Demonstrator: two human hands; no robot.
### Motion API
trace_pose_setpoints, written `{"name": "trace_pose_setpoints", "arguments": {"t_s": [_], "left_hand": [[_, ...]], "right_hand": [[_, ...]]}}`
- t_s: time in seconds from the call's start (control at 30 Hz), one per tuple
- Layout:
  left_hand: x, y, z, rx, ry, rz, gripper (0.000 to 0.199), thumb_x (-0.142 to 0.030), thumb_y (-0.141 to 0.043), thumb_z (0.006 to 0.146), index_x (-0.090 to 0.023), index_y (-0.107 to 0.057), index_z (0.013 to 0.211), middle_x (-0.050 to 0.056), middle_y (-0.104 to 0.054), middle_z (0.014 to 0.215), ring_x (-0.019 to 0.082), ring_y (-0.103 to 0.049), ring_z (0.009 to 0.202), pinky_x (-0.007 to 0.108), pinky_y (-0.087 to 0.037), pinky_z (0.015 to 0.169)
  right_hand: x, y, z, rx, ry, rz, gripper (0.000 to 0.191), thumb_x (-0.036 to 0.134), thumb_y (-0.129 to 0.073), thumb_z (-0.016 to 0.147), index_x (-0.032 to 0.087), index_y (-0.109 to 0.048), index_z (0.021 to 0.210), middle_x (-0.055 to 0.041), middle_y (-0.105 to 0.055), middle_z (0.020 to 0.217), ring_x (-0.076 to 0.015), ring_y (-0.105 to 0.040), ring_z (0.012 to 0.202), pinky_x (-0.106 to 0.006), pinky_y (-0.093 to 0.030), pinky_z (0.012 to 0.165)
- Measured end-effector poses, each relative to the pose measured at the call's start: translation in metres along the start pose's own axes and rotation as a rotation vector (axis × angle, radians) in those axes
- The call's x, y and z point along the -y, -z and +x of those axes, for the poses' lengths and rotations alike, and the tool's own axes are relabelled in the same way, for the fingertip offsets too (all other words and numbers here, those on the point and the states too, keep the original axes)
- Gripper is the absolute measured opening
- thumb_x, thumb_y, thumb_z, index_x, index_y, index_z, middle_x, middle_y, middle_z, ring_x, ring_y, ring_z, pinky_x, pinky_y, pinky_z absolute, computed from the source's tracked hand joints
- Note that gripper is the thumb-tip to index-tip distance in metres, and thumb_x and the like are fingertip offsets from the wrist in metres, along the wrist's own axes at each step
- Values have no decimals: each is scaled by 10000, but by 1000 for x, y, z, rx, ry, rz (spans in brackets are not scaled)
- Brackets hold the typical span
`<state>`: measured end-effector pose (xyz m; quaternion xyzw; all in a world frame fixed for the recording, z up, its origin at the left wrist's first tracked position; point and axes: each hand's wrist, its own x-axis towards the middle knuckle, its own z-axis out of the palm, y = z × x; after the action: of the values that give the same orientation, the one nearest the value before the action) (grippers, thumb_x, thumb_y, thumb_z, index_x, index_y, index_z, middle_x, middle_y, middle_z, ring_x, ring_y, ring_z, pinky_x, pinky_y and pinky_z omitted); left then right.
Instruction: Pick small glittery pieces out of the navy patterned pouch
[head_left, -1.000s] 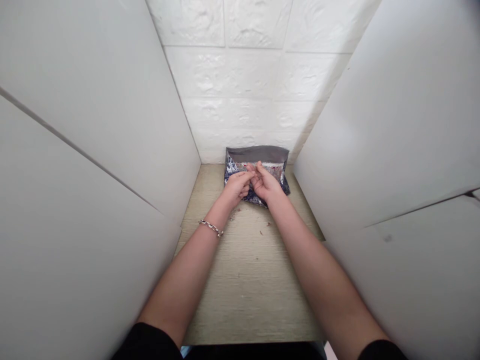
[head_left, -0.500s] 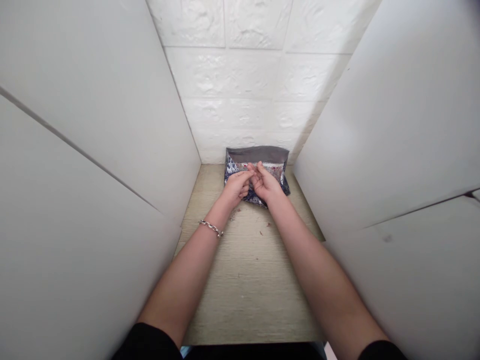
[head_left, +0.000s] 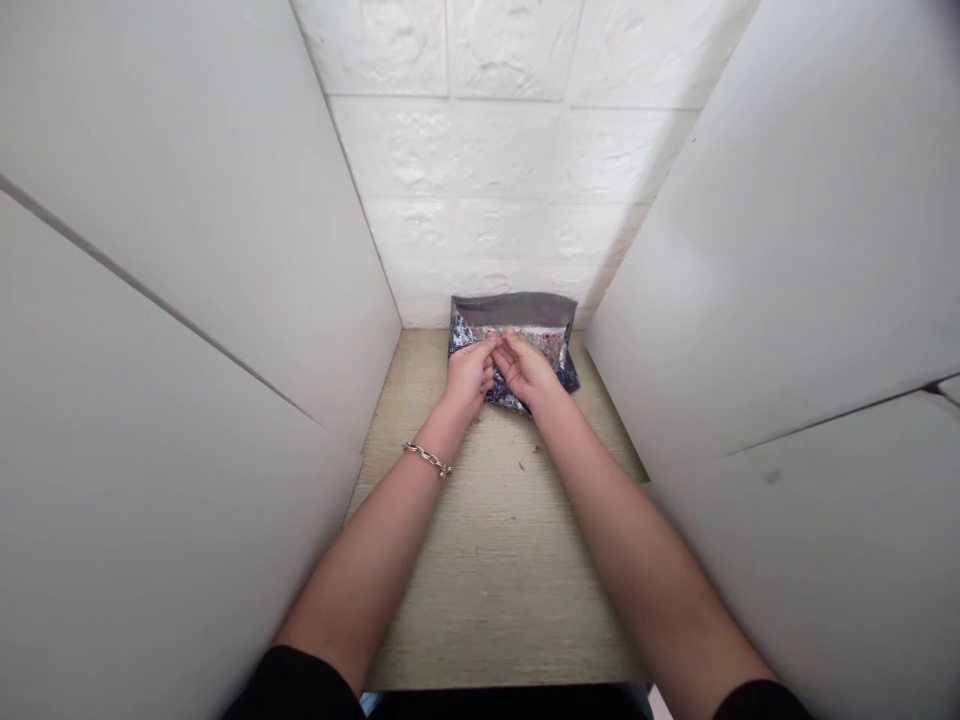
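A soft pouch (head_left: 514,308) with a grey lining and a blue-and-white patterned outside lies at the back of the wooden surface, its mouth facing me. Small reddish and whitish bits show inside it. Over its front edge my left hand (head_left: 472,370) is closed, thumb and forefinger pinched on something too small to make out. Close beside it, fingertips nearly touching, my right hand (head_left: 527,370) is curled with its palm turned toward the left hand; what its fingers hold, if anything, is hidden. A silver chain bracelet (head_left: 427,458) circles my left wrist.
The wooden tabletop (head_left: 495,590) carries a few small brown-red crumbs (head_left: 522,465). White panels rise on the left (head_left: 187,200) and right (head_left: 810,250), narrowing toward a white brick-pattern wall (head_left: 502,150) behind the pouch.
My right fingers have curled in and dropped slightly, closer to the left fingertips. My left hand has turned a little more upright. The pouch stays in place.
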<state>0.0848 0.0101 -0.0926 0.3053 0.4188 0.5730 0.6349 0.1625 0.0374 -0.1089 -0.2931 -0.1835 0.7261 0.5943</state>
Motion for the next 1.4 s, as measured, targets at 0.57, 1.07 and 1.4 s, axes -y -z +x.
{"name": "trace_pose_setpoints", "arguments": {"t_s": [0.57, 1.07, 1.4], "left_hand": [[-3, -1, 0, -56, 36, -64, 98, -199, -553, 648, -123, -496, 673, -106, -253, 391, -7, -197, 283, 150, -84, 300], [-3, 0, -1, 46, 36, 130, 118, -228, -546, 634, -147, -466, 607, -101, -244, 377, 5, -182, 273, 167, -86, 298], [-1, 0, 0, 2, 16, 148, 168, -227, -516, 636, -167, -376, 562, -98, -248, 383, 11, -198, 275, 169, -102, 294]], "right_hand": [[-2, -1, -3, 26, 74, -120, 76, 133, -522, 707, 138, -554, 638, 16, -620, 627, -41, -582, 630, -144, -481, 661], [6, -2, -2, -56, -24, 60, 135, 180, -495, 759, 159, -500, 626, 7, -625, 616, -39, -589, 597, -107, -496, 581], [5, -1, -2, -31, -42, 51, 122, 169, -480, 766, 148, -524, 655, 3, -633, 623, -39, -589, 588, -111, -495, 570]]}}
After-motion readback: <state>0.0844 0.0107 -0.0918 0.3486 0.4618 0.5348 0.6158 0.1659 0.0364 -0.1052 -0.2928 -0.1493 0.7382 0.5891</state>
